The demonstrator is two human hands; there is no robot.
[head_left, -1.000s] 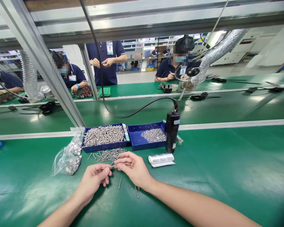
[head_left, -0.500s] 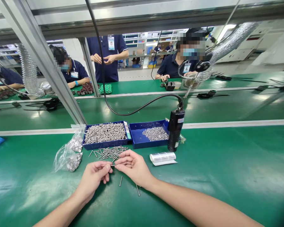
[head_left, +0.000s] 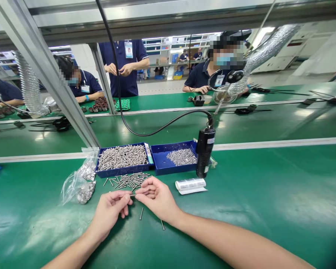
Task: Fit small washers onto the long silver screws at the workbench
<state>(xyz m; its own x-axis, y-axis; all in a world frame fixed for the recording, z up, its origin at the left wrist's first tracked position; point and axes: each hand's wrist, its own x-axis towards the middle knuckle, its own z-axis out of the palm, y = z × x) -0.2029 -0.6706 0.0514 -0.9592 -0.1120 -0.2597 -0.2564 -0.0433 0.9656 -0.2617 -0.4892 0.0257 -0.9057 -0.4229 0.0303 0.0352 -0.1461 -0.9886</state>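
Observation:
Between my two hands lies a long thin metal screw point(head_left: 133, 195), held level. My left hand point(head_left: 112, 209) is closed, its thumb and forefinger pinching one end of it. The fingertips of my right hand point(head_left: 156, 198) close on the other end; whether they also hold a small part there is hidden. Just beyond my fingers is a loose pile of screws point(head_left: 131, 180). A single screw point(head_left: 141, 213) rests on the green bench below my hands, and another screw point(head_left: 162, 225) lies partly under my right wrist.
Behind the pile stand a blue tray of screws point(head_left: 123, 173) and a blue tray of small metal parts point(head_left: 173, 170). Plastic bags of metal pieces point(head_left: 82, 190) sit left. A black electric screwdriver point(head_left: 204, 155) hangs by its cable above a label roll point(head_left: 190, 185). Co-workers sit across the line.
The view has shifted slightly, so everything sits a little further left. My hands keep the same pinch on the screw. Across the line, a co-worker's hand has moved slightly.

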